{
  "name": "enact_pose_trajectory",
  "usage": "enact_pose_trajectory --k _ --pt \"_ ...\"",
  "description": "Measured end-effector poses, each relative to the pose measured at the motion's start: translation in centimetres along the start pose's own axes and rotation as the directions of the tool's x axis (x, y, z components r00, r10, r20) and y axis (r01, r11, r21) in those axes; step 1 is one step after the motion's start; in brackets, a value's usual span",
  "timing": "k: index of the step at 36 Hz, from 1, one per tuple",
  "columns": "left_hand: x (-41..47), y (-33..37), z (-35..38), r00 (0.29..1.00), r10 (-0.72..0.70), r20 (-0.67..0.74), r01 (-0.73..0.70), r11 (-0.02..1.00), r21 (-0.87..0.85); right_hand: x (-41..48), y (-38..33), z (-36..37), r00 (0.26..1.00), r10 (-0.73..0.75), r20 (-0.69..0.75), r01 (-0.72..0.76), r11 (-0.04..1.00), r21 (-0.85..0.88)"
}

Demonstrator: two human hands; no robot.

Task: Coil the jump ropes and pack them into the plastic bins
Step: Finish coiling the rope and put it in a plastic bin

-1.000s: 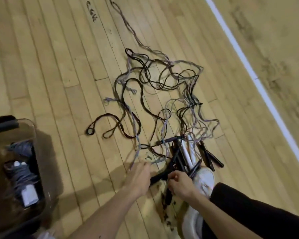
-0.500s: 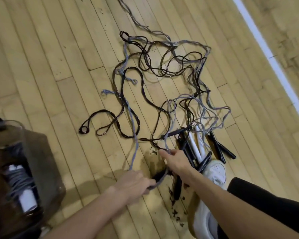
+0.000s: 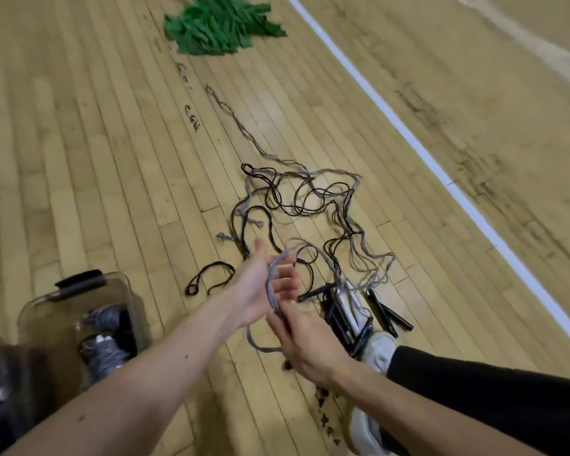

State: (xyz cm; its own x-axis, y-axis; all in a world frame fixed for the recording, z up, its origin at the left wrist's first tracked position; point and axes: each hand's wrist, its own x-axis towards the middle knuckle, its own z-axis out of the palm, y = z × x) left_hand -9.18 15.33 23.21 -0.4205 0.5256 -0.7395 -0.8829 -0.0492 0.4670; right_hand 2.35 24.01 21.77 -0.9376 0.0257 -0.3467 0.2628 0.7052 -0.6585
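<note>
A tangle of black and grey jump ropes [image 3: 310, 205] sprawls on the wooden gym floor, with black handles [image 3: 385, 312] and a white one bunched near my shoe. My left hand [image 3: 254, 287] is raised palm-up above the floor with a grey rope [image 3: 272, 284] looped over its fingers. My right hand [image 3: 305, 343] sits just below it, pinching the same grey rope, whose tail hangs toward the floor. A clear plastic bin [image 3: 43, 311] with a black latch stands at the lower left, holding coiled grey and black ropes [image 3: 106, 343].
A pile of green cloth [image 3: 221, 24] lies far up the floor. A white court line [image 3: 418, 143] runs diagonally on the right. My white shoe [image 3: 380, 348] and black-clad leg [image 3: 491, 396] rest beside the handles. Dark debris specks [image 3: 324, 409] dot the boards near my leg.
Both hands have lifted off the floor with the grey rope; the left hand turned palm-up with rope looped over it. The camera tilted up, revealing the green cloth.
</note>
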Motion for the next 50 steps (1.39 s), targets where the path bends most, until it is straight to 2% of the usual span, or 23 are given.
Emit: enact_pose_trajectory --k 3,7,9,11,13,18,21,23,24,25,27,28,29,31,32,34,37,40,41,43,46,48,50 --pt "-4.9 2.0 3.4 0.99 0.139 0.03 -0.143 0.959 0.246 -2.1 -2.6 -3.1 0.999 0.001 0.036 -0.004 0.996 0.091" --pt "-11.9 4.0 7.1 0.948 0.29 0.131 -0.311 0.76 0.571 -5.7 -4.9 -7.5 0.998 0.011 0.054 -0.023 0.972 0.232" --pt "-16.1 4.6 8.9 0.915 0.36 0.182 -0.381 0.62 0.686 -7.7 -5.3 -9.7 0.991 0.061 -0.116 -0.029 0.965 0.261" --pt "-19.9 5.3 10.2 0.878 0.423 0.224 -0.427 0.48 0.767 -9.3 -5.1 -11.6 0.936 0.122 -0.329 -0.04 0.968 0.246" --pt "-23.2 5.7 11.6 0.845 0.465 0.265 -0.459 0.376 0.805 -10.5 -5.2 -13.2 0.912 0.131 -0.389 -0.02 0.961 0.276" --pt "-30.2 6.4 14.9 0.758 0.549 0.351 -0.527 0.199 0.826 -12.1 -8.8 -14.8 0.977 -0.073 -0.2 0.124 0.958 0.259" --pt "-33.5 6.5 16.2 0.685 0.641 0.345 -0.573 0.182 0.799 -13.8 -12.0 -15.3 0.982 -0.167 -0.089 0.184 0.953 0.242" --pt "-34.4 7.1 16.0 0.577 0.75 0.324 -0.538 0.051 0.842 -14.6 -13.5 -15.9 0.985 -0.157 -0.065 0.17 0.916 0.363" --pt "-34.6 7.4 15.6 0.471 0.821 0.324 -0.454 -0.09 0.887 -15.0 -14.1 -16.3 0.988 -0.141 -0.07 0.157 0.889 0.431" --pt "-34.8 7.4 15.1 0.321 0.89 0.323 -0.321 -0.219 0.922 -15.7 -14.9 -17.0 0.988 -0.131 -0.083 0.155 0.868 0.473" --pt "-35.6 6.2 14.4 0.01 0.942 0.335 -0.18 -0.328 0.927 -16.7 -16.6 -18.6 0.984 -0.127 -0.122 0.174 0.812 0.557" --pt "-36.1 4.8 14.1 -0.062 0.936 0.346 -0.229 -0.351 0.908 -17.4 -17.7 -19.5 0.981 -0.137 -0.139 0.193 0.789 0.584" --pt "-36.1 3.2 13.6 -0.043 0.935 0.353 -0.327 -0.347 0.879 -17.9 -18.8 -20.3 0.977 -0.147 -0.153 0.21 0.773 0.599" --pt "-35.9 -1.0 13.1 0.202 0.916 0.348 -0.481 -0.217 0.849 -19.1 -21.0 -21.8 0.973 -0.156 -0.169 0.228 0.748 0.624" --pt "-35.7 -3.1 12.8 0.333 0.881 0.336 -0.491 -0.142 0.859 -19.7 -22.0 -22.2 0.973 -0.155 -0.17 0.228 0.739 0.634" --pt "-34.9 -6.4 11.9 0.522 0.808 0.273 -0.471 0.006 0.882 -20.5 -23.7 -22.8 0.974 -0.148 -0.17 0.223 0.723 0.653" --pt "-33.9 -8.9 11.5 0.652 0.735 0.187 -0.445 0.171 0.879 -21.5 -25.8 -23.4 0.982 -0.121 -0.148 0.191 0.619 0.762" --pt "-34.5 -10.6 12.2 0.673 0.71 0.208 -0.458 0.179 0.871 -23.1 -27.8 -23.8 0.986 -0.124 -0.113 0.157 0.451 0.878" --pt "-35.1 -10.8 12.8 0.678 0.706 0.206 -0.496 0.233 0.836 -23.6 -28.2 -23.9 0.983 -0.142 -0.117 0.167 0.429 0.888" --pt "-36.8 -10.7 14.3 0.682 0.71 0.178 -0.58 0.376 0.723 -24.4 -28.2 -24.2 0.972 -0.197 -0.132 0.213 0.483 0.849" --pt "-40.0 -9.3 16.4 0.593 0.797 0.113 -0.664 0.404 0.63 -26.4 -26.6 -24.1 0.947 -0.285 -0.147 0.306 0.666 0.681" --pt "-42.2 -7.7 17.5 0.523 0.85 0.071 -0.753 0.42 0.507 -28.1 -25.1 -23.0 0.94 -0.336 -0.061 0.299 0.723 0.622" --pt "-44.3 -6.0 18.6 0.498 0.867 0.003 -0.82 0.47 0.327 -30.0 -23.1 -21.1 0.897 -0.434 0.086 0.316 0.764 0.563"
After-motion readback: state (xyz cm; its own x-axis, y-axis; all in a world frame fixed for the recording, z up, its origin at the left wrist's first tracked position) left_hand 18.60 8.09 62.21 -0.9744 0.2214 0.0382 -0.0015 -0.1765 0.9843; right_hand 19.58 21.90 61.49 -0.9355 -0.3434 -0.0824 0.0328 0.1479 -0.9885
